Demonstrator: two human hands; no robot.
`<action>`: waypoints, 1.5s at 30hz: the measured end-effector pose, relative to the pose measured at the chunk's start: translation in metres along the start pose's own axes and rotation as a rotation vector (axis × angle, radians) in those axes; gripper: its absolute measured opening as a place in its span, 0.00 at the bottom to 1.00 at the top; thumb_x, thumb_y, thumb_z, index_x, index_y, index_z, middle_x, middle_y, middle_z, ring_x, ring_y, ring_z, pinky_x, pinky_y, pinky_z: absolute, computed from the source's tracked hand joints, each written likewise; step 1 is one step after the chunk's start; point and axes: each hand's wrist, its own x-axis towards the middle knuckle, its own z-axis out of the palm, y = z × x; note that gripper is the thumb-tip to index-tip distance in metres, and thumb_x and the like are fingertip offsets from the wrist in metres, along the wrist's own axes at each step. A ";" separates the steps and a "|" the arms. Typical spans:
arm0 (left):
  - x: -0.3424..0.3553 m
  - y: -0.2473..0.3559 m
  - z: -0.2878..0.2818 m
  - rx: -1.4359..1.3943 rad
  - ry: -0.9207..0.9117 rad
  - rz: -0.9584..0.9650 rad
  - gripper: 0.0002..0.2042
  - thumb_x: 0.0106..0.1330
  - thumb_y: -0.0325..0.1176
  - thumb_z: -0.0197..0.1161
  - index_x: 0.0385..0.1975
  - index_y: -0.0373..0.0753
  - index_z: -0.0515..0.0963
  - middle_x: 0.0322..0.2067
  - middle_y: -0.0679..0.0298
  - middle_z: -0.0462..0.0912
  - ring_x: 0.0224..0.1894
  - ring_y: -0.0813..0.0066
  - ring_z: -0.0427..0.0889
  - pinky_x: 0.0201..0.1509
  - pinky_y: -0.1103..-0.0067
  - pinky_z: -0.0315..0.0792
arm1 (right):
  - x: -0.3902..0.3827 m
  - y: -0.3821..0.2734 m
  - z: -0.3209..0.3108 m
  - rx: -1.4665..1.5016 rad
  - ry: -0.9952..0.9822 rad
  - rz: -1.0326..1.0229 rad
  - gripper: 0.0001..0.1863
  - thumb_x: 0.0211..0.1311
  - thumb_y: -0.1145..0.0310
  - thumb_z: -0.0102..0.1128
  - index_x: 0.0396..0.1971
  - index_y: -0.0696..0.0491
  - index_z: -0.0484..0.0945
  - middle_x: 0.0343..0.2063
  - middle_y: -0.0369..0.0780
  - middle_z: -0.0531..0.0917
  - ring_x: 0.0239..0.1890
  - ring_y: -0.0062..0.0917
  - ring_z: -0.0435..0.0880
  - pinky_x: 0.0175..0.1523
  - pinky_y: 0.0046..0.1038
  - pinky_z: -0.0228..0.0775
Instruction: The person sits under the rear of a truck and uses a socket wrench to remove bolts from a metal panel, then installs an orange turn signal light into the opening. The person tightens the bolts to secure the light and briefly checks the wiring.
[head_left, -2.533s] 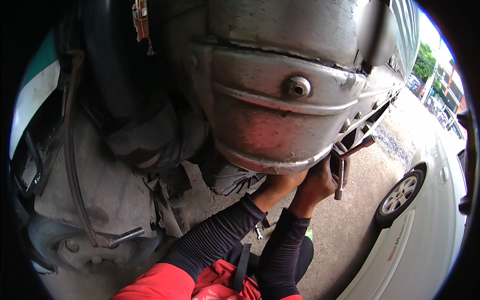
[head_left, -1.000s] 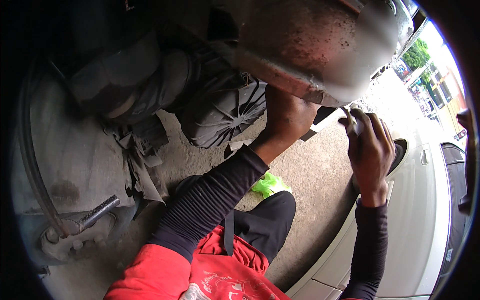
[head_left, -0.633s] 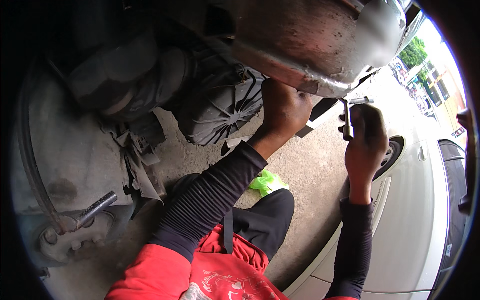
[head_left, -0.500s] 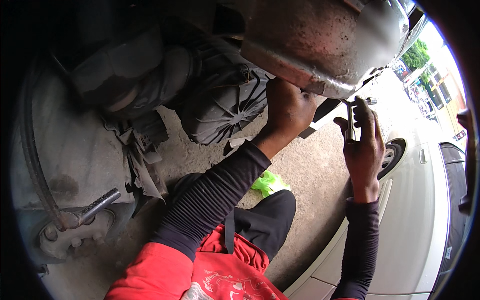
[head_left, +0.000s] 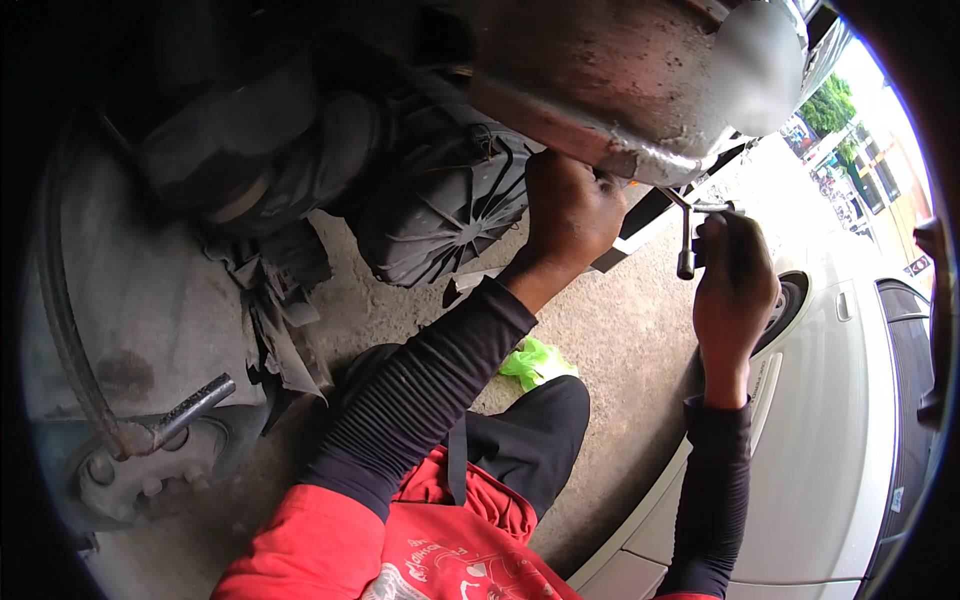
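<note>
A three-way socket wrench [head_left: 687,235] is in my right hand [head_left: 738,280], whose closed fingers grip one of its arms. Another arm with a socket hangs down, and the third points up at the lower edge of a worn, rust-stained metal housing [head_left: 600,90]. My left hand [head_left: 575,212] is raised against that same edge, curled closed with its back toward me. Its fingertips are hidden behind the metal, so what they hold does not show. Beside it sits a dark ribbed round cover [head_left: 465,230] under the vehicle.
A white car [head_left: 800,430] stands close on my right. At left are a grey panel [head_left: 150,280] and a bent metal bar [head_left: 195,410] near a hub. Torn dark sheeting [head_left: 285,340] hangs there. A bright green plastic bag [head_left: 540,362] lies on the concrete ground [head_left: 630,350].
The wrench has turned, and its hanging arm has swung a little left. My right fingers, more spread before, have closed around an arm of it. My left hand has hardly moved.
</note>
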 end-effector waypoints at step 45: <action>0.000 -0.004 -0.001 0.117 -0.057 0.034 0.11 0.60 0.32 0.76 0.38 0.32 0.86 0.27 0.57 0.88 0.29 0.66 0.87 0.39 0.72 0.76 | 0.036 0.005 0.010 -0.233 -0.170 -0.558 0.19 0.59 0.75 0.66 0.51 0.50 0.84 0.32 0.38 0.85 0.31 0.26 0.82 0.39 0.29 0.71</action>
